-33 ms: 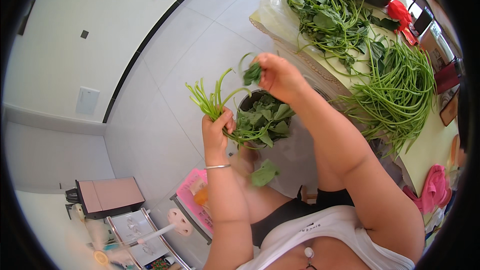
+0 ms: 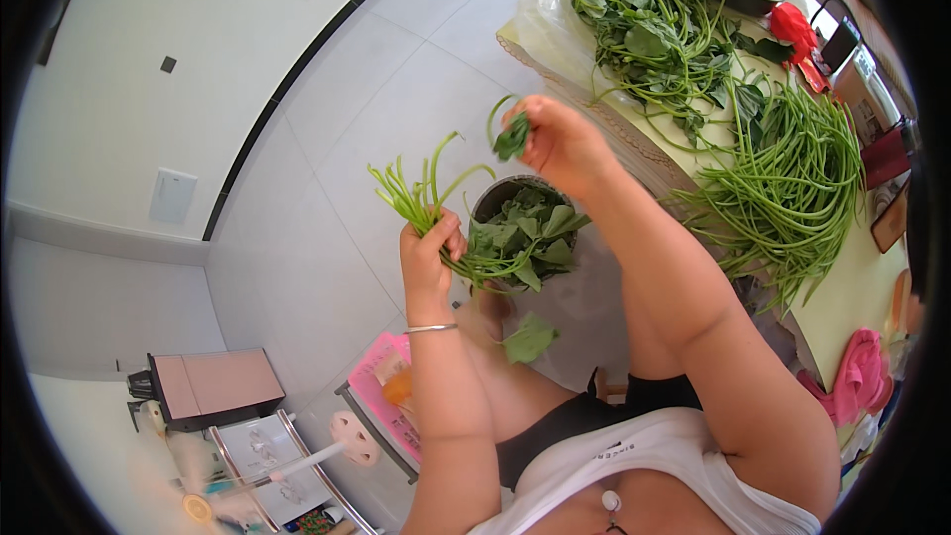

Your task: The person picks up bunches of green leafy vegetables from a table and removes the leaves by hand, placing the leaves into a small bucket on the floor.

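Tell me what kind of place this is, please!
Probably a room in someone's home. It has a tiled floor, what looks like a standing fan, and a cloth-covered table heaped with leafy greens.

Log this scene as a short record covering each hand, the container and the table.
Left hand: gripping a bunch of green stems
Right hand: pinching a bit of crumpled leaf
Container: round bin with loose leaves in it
Single leaf: near the person's leg; support unclear
Table: leafy greens toward the far end, long stem pile nearer
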`<state>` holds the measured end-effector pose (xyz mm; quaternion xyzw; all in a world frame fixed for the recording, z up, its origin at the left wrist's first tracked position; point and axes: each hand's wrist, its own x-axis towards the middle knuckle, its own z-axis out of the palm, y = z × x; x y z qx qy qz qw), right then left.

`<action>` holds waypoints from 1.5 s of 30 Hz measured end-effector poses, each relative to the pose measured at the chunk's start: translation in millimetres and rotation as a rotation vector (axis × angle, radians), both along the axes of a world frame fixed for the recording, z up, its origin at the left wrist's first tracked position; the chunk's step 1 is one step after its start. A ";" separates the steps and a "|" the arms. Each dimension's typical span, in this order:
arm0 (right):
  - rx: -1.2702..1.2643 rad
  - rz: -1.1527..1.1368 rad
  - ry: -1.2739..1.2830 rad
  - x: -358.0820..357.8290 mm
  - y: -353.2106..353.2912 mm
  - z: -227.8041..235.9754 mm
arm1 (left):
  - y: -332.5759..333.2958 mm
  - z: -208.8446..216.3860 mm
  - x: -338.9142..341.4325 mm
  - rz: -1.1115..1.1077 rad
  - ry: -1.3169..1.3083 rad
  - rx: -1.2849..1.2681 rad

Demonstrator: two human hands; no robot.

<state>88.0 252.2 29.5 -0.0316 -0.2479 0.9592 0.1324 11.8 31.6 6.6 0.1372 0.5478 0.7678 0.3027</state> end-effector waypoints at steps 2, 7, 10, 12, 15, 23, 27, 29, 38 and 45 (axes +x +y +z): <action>-0.073 -0.085 0.076 4.0 9.8 5.6 | -0.4 -1.5 -3.2 0.094 -0.067 -0.036; 0.615 -0.098 -0.288 9.5 16.4 -9.4 | -3.4 -3.0 -7.1 0.161 -0.122 0.085; 1.229 -0.032 -0.529 2.9 -1.3 -25.2 | -11.4 0.6 -9.6 0.141 -0.118 0.135; 1.465 0.028 -0.498 -1.9 -9.9 -39.9 | -18.2 1.3 -10.7 0.144 -0.100 0.192; 1.776 0.213 -0.464 -3.4 -21.5 -52.3 | -28.6 0.9 -15.1 0.145 -0.139 0.304; 1.576 0.245 -0.162 -5.4 -64.6 -50.2 | -48.5 5.5 -22.3 0.051 -0.224 0.481; 1.119 0.174 -0.031 -10.4 -86.4 -51.0 | -42.1 10.4 -18.3 -0.030 -0.266 0.511; 1.191 0.330 -0.249 -14.8 -83.6 -48.5 | -40.3 9.2 -17.0 -0.048 -0.255 0.505; 0.277 0.138 -0.436 -16.6 -62.0 -42.2 | -43.4 5.8 -19.9 0.072 -0.263 0.537; 1.463 -0.444 -0.460 -10.6 -75.4 -48.6 | -43.7 2.2 -22.0 0.079 -0.321 0.598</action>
